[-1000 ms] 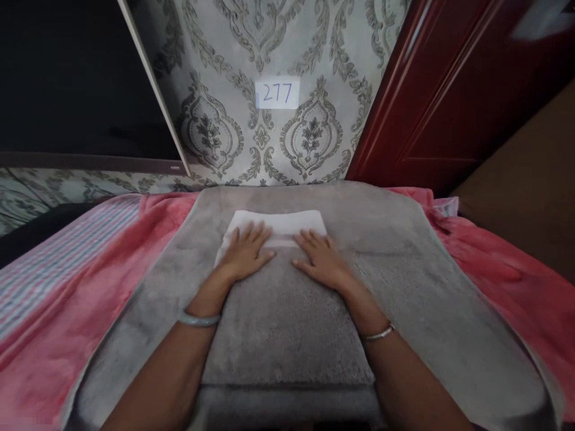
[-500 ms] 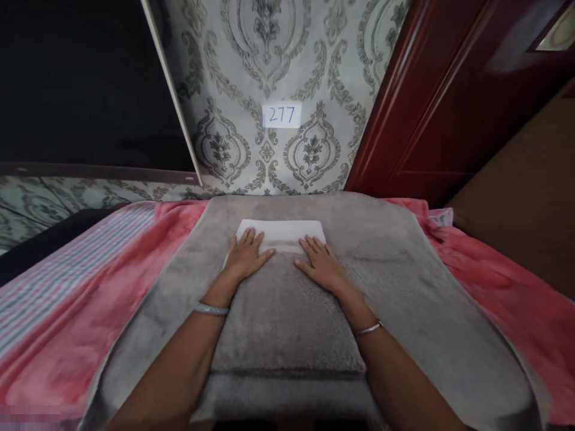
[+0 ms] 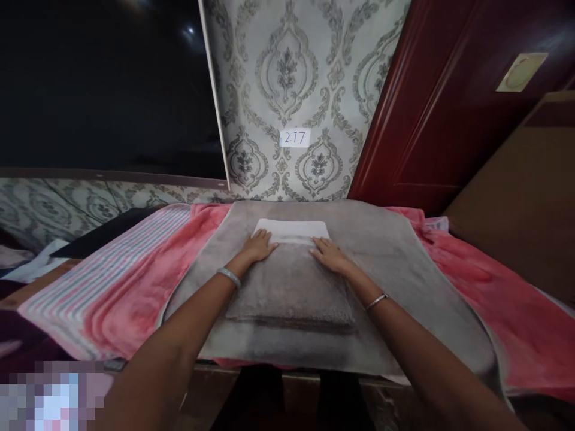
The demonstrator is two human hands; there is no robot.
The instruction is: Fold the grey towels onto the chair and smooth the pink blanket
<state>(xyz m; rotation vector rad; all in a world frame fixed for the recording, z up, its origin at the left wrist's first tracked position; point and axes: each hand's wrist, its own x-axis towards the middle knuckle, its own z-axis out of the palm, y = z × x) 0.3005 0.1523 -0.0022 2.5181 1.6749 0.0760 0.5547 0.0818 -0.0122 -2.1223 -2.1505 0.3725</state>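
My left hand (image 3: 258,246) and my right hand (image 3: 327,255) lie flat with fingers apart, holding nothing. Both rest at the near edge of a white cloth (image 3: 291,231), which lies partly under a folded layer of grey plush towel (image 3: 287,287). That fold sits on a larger grey plush towel (image 3: 404,299), spread flat. My left wrist wears a pale bangle (image 3: 229,277), and a thin metal bracelet (image 3: 376,301) circles my right wrist.
The grey towel lies on a pink fleece blanket (image 3: 485,287), with a striped cloth (image 3: 112,281) at left. Behind stand damask wallpaper with a "277" label (image 3: 294,137), a dark red door (image 3: 426,102) and a black panel (image 3: 103,90). A brown wooden edge (image 3: 287,389) runs below.
The view has tilted upward and pulled back, so my hands and the towel look smaller and lower. My hands stay at the white cloth's near edge, and the fold's near edge now shows.
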